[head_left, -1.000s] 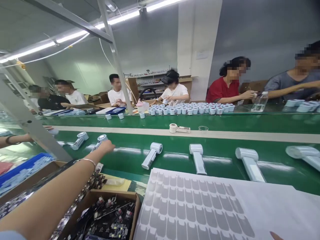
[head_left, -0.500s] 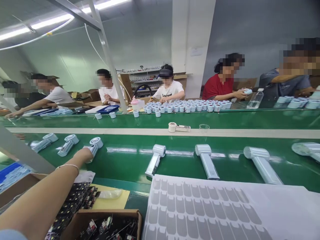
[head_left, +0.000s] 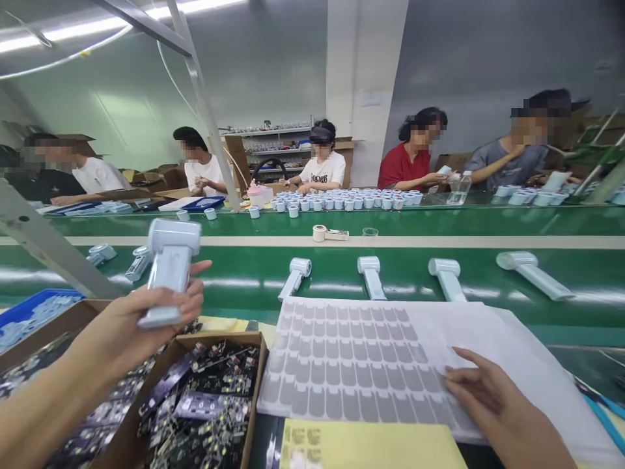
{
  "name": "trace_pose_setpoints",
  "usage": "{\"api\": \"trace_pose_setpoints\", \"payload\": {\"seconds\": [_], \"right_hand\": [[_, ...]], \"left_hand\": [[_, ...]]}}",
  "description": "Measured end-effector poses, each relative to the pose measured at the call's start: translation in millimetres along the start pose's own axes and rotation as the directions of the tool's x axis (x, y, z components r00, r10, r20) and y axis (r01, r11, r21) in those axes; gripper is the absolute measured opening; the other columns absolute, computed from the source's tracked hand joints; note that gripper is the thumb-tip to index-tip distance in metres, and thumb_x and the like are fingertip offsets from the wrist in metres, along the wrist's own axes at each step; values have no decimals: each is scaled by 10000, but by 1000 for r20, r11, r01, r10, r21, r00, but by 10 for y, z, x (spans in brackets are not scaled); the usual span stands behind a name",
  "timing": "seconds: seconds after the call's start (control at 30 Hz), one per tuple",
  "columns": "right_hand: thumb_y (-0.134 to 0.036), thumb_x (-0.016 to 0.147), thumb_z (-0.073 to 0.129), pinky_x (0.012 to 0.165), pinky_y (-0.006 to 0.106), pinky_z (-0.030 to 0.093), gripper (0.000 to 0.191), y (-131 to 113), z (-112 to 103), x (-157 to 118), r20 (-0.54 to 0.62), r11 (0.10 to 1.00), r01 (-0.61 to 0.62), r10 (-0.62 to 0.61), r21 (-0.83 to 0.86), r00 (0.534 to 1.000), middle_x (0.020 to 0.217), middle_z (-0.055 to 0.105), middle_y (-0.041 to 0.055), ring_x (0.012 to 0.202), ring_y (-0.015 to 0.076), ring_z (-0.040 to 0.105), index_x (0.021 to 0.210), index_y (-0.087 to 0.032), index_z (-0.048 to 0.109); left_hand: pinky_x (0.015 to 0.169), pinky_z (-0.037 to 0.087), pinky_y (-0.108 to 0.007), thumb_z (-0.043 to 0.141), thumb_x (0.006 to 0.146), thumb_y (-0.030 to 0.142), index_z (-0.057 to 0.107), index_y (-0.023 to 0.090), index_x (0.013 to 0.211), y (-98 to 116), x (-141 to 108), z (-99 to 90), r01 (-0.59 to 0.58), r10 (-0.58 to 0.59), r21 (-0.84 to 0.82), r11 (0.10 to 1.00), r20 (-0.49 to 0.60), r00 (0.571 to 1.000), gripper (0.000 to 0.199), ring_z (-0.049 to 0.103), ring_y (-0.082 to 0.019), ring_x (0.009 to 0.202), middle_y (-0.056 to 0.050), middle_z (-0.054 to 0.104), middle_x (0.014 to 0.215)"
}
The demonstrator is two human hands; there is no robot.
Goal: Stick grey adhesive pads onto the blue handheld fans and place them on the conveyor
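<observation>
My left hand (head_left: 180,303) grips the handle of a light blue handheld fan body (head_left: 174,238), raised above the box of parts with its round head up. My right hand (head_left: 493,397) is over the right side of a white sheet with rows of grey stickers (head_left: 351,358). Its fingers are bent and apart, with nothing visible between them; whether the fingertips touch the paper I cannot tell. Below that sheet lies a yellow sheet (head_left: 375,446) with small dark marks.
A cardboard box (head_left: 258,384) holds circuit boards. More fan bodies (head_left: 371,277) lie along the green conveyor belt (head_left: 332,312). Left are a blue tray (head_left: 68,293) and a slanted metal post (head_left: 53,244). Blue-handled pliers (head_left: 603,417) rest at right. Co-workers sit across the belt.
My left hand has lifted a fan body off the belt and drawn it back towards me. My right hand has come into view over the sticker sheet. The view has shifted downward.
</observation>
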State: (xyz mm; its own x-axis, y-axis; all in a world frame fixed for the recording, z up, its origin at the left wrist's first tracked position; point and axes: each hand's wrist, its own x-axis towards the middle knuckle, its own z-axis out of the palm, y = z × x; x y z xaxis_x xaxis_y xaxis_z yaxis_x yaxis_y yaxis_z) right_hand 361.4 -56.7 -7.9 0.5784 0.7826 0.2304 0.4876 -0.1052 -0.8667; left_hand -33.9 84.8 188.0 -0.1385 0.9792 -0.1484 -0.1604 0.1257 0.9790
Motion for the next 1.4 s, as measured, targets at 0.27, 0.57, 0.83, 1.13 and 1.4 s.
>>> {"api": "trace_pose_setpoints", "payload": {"seconds": [0.27,0.57,0.83,1.13,1.4], "right_hand": [[-509,562,869,972,424,540,687,-590,-88,-150,131,825,-269,235,496,963,764,725,14,1094,340,685,1113,-235,562],[-313,668,849,970,430,516,483,-1406,342,-1023,499,632,-339,-87,696,862,679,711,-25,1208,306,622,1070,-258,587],[-211,641,762,1002,434,508,372,-1614,459,-1073,526,708,-347,-40,615,849,697,743,0,1169,297,648,973,-229,594],[-194,652,729,1005,425,492,336,-1679,446,-1062,557,722,-373,-22,583,830,735,750,9,1177,286,638,951,-229,581],[-188,633,737,996,424,498,335,-1690,474,-1068,547,716,-372,-15,590,837,693,740,5,1132,290,665,922,-230,575]], "left_hand": [[495,566,-325,680,797,397,740,191,1063,-844,-1009,192,401,-337,-162,902,318,886,341,599,-199,541,-137,719,834],[410,530,-175,562,908,138,659,85,1031,-1138,-1253,953,560,-582,-571,600,168,795,166,591,-103,410,-36,616,618],[406,512,-153,512,944,163,569,154,935,-1201,-1272,927,595,-622,-659,460,240,746,58,572,-72,422,-24,601,642],[405,504,-140,489,955,173,551,161,833,-1152,-1288,951,583,-621,-658,477,218,753,138,559,-67,399,6,550,578],[386,489,-157,498,949,179,544,153,725,-1179,-1302,941,570,-607,-653,498,206,767,230,548,-79,382,10,525,529]]}}
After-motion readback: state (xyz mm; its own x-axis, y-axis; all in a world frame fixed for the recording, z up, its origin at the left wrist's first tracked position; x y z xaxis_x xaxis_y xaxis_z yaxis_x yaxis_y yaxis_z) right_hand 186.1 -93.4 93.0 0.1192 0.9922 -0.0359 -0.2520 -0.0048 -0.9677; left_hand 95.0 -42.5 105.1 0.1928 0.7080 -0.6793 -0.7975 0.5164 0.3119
